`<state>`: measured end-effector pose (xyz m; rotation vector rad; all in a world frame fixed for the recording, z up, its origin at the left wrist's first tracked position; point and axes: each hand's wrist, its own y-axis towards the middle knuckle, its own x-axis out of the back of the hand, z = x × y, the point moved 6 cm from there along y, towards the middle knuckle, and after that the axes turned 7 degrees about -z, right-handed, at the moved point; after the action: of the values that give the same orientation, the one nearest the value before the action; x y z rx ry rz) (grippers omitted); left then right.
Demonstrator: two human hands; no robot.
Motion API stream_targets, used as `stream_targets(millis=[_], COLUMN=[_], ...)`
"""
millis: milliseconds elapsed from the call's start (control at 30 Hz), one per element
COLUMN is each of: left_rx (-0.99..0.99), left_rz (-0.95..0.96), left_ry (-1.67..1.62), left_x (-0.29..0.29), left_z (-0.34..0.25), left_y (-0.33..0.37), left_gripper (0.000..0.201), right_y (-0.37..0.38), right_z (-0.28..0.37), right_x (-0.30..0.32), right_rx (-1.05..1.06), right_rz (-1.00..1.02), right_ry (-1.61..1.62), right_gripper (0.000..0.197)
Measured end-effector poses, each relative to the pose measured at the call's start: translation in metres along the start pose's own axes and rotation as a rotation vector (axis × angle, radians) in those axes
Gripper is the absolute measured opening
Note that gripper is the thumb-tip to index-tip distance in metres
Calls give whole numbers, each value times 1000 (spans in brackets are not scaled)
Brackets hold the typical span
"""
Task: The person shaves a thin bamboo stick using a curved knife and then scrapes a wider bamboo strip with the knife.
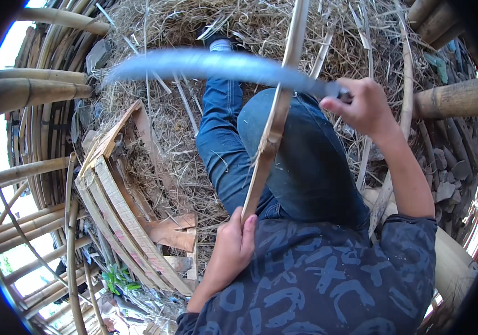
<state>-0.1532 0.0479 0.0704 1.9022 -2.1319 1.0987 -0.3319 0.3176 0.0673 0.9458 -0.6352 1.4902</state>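
Note:
My right hand (364, 106) is closed round the dark handle of a machete (194, 64) with a long, slightly curved blade. Motion blurs the blade, which points left and crosses the upper part of a split bamboo strip (269, 139); whether the two touch I cannot tell. The lower end of that strip is in my closed left hand (230, 248), close to my body. From there it slants up past my bent knee (311, 162) to the top of the view. A rough, frayed patch shows at its middle, by a node.
A slatted wooden crate (133, 223) lies to the left among dry shavings (183, 167). Bamboo poles (32, 97) form a frame along the left side, and a thick pole (454, 100) juts in from the right. Stones (448, 178) lie at the right. Loose strips surround my legs.

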Motion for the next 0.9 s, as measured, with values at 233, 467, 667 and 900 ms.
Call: stream_targets(millis=[233, 467, 667, 900], left_rx=[-123, -90, -111, -150], left_rz=[-101, -102, -77, -164], left_ry=[186, 134, 105, 290], left_x=[-1, -2, 1, 7], left_z=[-22, -14, -8, -25], left_y=[6, -9, -18, -4], left_gripper=[18, 19, 17, 15], right_y=[2, 34, 64, 5], right_z=[21, -13, -123, -7], right_x=[-3, -1, 37, 12], right_rx=[238, 71, -104, -44], right_rz=[-26, -26, -275, -55], right_ry=[-52, -148, -207, 46], right_gripper=[73, 77, 81, 79])
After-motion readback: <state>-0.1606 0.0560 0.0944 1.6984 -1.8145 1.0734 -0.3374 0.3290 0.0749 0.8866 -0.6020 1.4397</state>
